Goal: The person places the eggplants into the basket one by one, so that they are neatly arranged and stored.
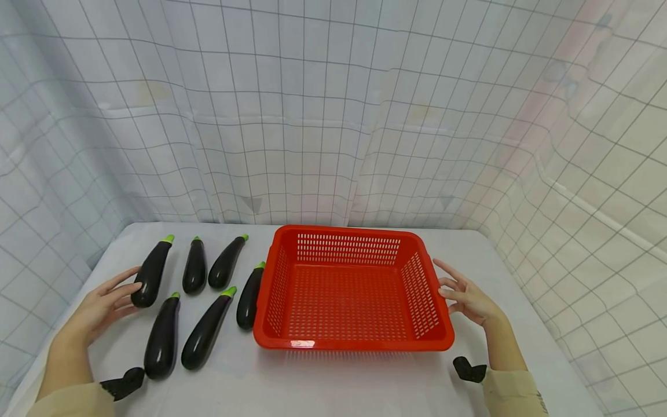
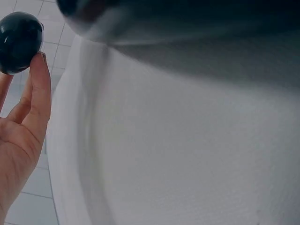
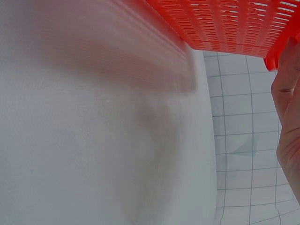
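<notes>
Black and glossy, one eggplant (image 1: 152,275) lies at the fingertips of our left hand (image 1: 94,313), its thick end against them and its green cap pointing away from us. We judge the step in hand to be taking hold of it: one left finger overlaps its side, but we cannot tell whether the hand grips it or merely touches it. The next move seems to call for thumb and fingers closing evenly around the thick end, since the smooth skin could slip. Beyond those fingertips, to the right, we count five more eggplants (image 1: 161,339) on the white table (image 1: 365,388), the farthest of them just beside the basket and partly under its rim. The fingers of our right hand (image 1: 469,301) are loosely extended, resting against the outside of the red plastic basket (image 1: 365,346) rather than curled round it. To the left of these fingers, inside the basket, we see its holed walls and floor; all six eggplants are outside it.
</notes>
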`<act>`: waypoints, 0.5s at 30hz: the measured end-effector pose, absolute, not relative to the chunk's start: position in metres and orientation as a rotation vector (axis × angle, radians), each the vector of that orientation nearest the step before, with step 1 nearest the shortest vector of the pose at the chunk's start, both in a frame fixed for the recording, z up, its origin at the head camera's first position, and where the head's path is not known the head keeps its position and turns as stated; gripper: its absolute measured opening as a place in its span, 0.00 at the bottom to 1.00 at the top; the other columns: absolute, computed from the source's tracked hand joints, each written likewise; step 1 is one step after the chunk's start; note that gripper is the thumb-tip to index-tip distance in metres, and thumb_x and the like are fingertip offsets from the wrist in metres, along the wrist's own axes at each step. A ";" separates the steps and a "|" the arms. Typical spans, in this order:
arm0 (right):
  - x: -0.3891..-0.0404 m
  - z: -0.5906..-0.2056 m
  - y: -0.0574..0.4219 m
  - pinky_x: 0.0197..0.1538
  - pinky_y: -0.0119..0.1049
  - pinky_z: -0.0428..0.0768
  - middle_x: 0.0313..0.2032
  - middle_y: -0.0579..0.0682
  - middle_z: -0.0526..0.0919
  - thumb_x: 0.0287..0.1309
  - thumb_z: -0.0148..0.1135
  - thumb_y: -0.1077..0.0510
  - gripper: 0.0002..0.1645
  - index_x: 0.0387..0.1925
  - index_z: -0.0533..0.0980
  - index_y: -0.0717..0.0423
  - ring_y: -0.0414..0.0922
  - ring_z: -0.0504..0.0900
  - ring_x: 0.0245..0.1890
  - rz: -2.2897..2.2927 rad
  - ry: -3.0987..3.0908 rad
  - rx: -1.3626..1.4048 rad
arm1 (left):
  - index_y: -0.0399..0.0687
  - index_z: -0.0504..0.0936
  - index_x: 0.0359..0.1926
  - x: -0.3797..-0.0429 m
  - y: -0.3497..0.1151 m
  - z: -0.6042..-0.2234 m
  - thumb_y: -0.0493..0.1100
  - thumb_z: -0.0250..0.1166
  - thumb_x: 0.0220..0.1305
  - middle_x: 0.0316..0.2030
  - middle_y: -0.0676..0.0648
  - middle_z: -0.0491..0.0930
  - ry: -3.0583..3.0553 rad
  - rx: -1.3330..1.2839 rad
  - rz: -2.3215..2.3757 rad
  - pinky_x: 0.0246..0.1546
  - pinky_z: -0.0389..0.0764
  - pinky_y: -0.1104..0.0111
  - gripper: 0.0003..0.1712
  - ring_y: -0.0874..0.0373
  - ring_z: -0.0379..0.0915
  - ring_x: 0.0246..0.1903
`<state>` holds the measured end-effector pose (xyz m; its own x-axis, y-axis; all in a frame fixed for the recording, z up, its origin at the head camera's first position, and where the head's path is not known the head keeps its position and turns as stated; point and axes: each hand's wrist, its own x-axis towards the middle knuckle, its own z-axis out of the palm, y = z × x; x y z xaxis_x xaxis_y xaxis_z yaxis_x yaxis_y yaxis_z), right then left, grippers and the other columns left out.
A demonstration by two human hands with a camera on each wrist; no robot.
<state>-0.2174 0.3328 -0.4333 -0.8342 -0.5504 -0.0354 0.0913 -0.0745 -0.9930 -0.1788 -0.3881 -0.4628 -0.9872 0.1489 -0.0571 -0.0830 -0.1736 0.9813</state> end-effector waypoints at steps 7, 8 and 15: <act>-0.218 -0.434 0.334 0.32 0.37 0.81 0.43 0.48 0.76 0.64 0.41 0.71 0.40 0.70 0.37 0.54 0.43 0.80 0.39 -1.968 1.738 -0.513 | 0.69 0.72 0.53 -0.183 -0.371 -0.445 0.35 0.50 0.68 0.40 0.62 0.78 1.947 0.085 2.261 0.34 0.80 0.71 0.22 0.63 0.78 0.36; -0.218 -0.434 0.334 0.32 0.37 0.81 0.43 0.48 0.76 0.64 0.41 0.71 0.40 0.70 0.37 0.54 0.43 0.80 0.39 -1.969 1.738 -0.512 | 0.68 0.72 0.54 -0.183 -0.368 -0.443 0.35 0.50 0.68 0.40 0.62 0.77 1.957 0.090 2.253 0.34 0.80 0.71 0.22 0.63 0.78 0.36; -0.218 -0.434 0.333 0.32 0.37 0.81 0.42 0.48 0.76 0.64 0.43 0.70 0.40 0.71 0.38 0.52 0.43 0.79 0.39 -1.968 1.752 -0.497 | 0.67 0.73 0.53 -0.185 -0.342 -0.421 0.34 0.50 0.67 0.37 0.58 0.80 2.004 0.149 2.240 0.33 0.80 0.70 0.23 0.62 0.78 0.33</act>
